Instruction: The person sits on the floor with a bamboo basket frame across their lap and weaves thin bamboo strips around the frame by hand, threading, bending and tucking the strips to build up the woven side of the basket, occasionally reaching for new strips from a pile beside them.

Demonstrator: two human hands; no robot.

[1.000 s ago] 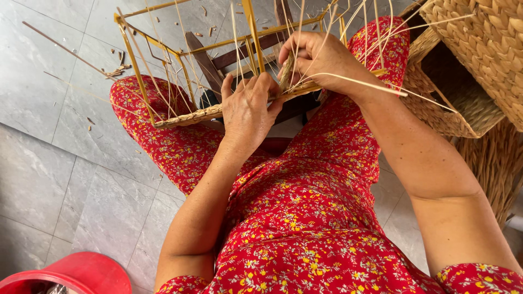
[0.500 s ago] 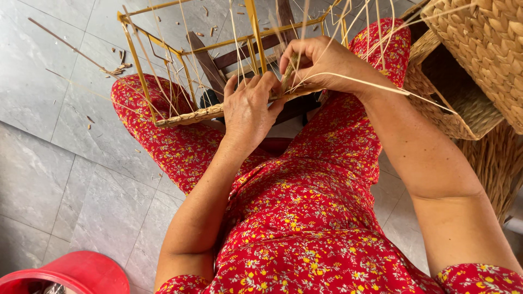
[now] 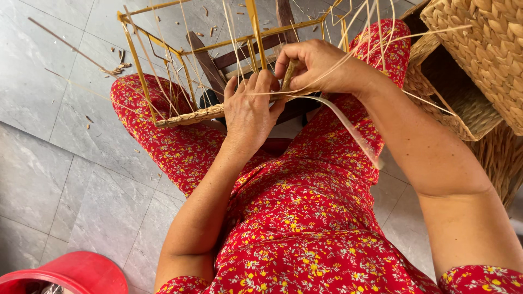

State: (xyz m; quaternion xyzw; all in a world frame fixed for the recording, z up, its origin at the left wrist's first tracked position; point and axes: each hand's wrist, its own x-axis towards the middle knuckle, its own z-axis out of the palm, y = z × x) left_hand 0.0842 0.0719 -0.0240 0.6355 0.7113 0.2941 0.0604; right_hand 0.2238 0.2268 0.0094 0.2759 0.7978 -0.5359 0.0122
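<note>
A yellow wire basket frame (image 3: 163,60) rests on my lap, over red flowered trousers. One woven row of pale straw (image 3: 190,116) runs along its near bottom rail. My left hand (image 3: 249,109) presses flat on that rail, fingers spread beside the weave. Just right of it, my right hand (image 3: 316,68) pinches a flat straw strand (image 3: 348,128) at the rail. The strand loops down over my right thigh. Thin upright straws (image 3: 234,38) rise from the frame.
Finished woven baskets (image 3: 479,49) stand stacked at the right, close to my right arm. A red plastic bucket (image 3: 71,272) sits at the bottom left. Straw scraps (image 3: 111,68) lie on the grey tiled floor. A dark wooden stool (image 3: 210,60) shows through the frame.
My right hand has pulled the straw strand through, so it now hangs in a longer loop over my thigh. My left hand has stayed on the rail.
</note>
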